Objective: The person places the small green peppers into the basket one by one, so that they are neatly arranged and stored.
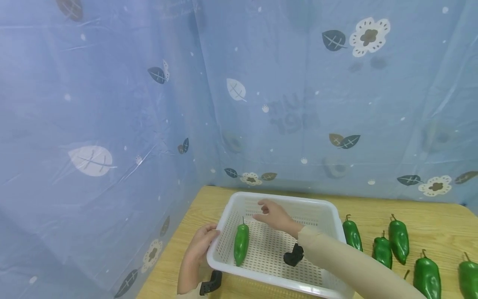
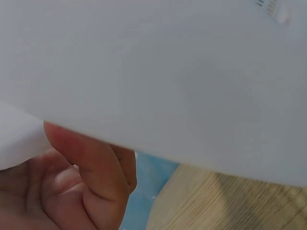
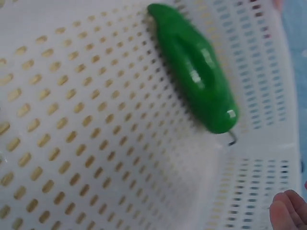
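A white perforated plastic basket (image 1: pixel 276 276) stands on the wooden table, with one long green pepper (image 1: pixel 241 244) lying in its left part. The pepper (image 3: pixel 196 72) is glossy, and its stem points to the far side. At the basket's left rim, my left hand (image 1: pixel 201 243) grips the edge; the left wrist view shows curled fingers (image 2: pixel 103 167) under the rim. My right hand (image 1: pixel 275 216) is above the basket's inside near the far wall, to the right of the pepper. Its fingers are loosely bent and hold nothing.
Several more green peppers (image 1: pixel 398 241) lie on the table (image 1: pixel 444 226) right of the basket. A blue curtain (image 1: pixel 284 104) with leaf and flower prints hangs behind the table and along its left side. Black wrist devices (image 1: pixel 293 255) sit under both forearms.
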The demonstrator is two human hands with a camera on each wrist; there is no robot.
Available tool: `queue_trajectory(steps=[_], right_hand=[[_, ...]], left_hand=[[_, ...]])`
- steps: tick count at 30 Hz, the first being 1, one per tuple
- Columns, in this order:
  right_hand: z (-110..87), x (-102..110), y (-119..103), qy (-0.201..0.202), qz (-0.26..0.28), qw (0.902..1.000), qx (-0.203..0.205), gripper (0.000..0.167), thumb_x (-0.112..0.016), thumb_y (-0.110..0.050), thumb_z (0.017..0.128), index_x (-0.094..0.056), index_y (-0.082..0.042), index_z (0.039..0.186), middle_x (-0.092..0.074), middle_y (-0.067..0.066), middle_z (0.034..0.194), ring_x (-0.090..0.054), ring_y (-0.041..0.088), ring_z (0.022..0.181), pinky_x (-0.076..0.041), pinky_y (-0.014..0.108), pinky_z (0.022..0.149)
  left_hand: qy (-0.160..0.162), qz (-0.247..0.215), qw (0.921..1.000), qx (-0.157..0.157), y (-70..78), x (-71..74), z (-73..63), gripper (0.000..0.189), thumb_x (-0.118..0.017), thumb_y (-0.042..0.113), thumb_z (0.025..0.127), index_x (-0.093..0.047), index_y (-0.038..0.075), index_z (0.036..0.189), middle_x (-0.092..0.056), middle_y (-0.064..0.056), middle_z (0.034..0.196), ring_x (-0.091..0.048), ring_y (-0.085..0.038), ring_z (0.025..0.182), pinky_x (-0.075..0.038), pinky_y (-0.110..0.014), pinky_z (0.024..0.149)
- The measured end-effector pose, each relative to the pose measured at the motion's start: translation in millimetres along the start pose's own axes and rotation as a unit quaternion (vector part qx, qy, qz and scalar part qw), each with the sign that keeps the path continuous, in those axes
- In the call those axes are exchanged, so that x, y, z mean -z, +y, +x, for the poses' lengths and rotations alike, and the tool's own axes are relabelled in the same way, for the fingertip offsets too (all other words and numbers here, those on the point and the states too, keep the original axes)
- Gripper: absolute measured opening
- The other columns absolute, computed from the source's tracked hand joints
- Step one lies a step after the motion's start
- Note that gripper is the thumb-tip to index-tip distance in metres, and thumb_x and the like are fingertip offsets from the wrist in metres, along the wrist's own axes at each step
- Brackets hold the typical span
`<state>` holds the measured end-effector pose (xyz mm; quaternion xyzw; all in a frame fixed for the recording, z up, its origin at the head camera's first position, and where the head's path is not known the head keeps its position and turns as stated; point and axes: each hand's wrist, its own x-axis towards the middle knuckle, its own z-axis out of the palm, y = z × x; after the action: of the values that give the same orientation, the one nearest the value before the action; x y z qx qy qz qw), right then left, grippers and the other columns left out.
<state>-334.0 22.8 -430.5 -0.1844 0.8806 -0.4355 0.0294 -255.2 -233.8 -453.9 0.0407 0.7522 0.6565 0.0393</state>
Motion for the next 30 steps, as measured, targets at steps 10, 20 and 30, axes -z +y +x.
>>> queue_trajectory(steps=[10,20,30], right_hand=[[-16.1,32,-17,-0.001,0.027,0.9992,0.031,0.062,-0.064,-0.036,0.089,-0.045,-0.002,0.137,-0.055,0.017,0.130,-0.055,0.032,0.117,-0.048,0.046,0.098],[-40.8,64,-11,0.016,0.040,0.9971,0.063,0.061,-0.062,-0.034,0.091,-0.041,-0.003,0.139,-0.050,0.020,0.133,-0.051,0.034,0.121,-0.044,0.047,0.103],[-75.1,104,8,0.063,0.027,0.9927,0.099,0.060,-0.062,-0.030,0.092,-0.039,0.001,0.138,-0.050,0.021,0.132,-0.049,0.038,0.121,-0.044,0.047,0.103]], left_hand=[[0.006,0.005,1.0000,0.001,0.8,-0.5,-2.1,0.039,-0.046,0.016,0.096,-0.045,-0.011,0.124,-0.060,-0.029,0.114,-0.066,-0.034,0.097,-0.059,-0.042,0.078],[0.008,0.008,0.9999,0.003,2.1,-1.6,-1.7,0.039,-0.046,0.016,0.096,-0.047,-0.010,0.125,-0.061,-0.028,0.113,-0.067,-0.033,0.097,-0.059,-0.042,0.078],[0.011,0.008,0.9998,0.014,2.6,-0.6,-0.6,0.037,-0.046,0.017,0.096,-0.048,-0.008,0.124,-0.062,-0.026,0.112,-0.067,-0.031,0.096,-0.059,-0.040,0.078]])
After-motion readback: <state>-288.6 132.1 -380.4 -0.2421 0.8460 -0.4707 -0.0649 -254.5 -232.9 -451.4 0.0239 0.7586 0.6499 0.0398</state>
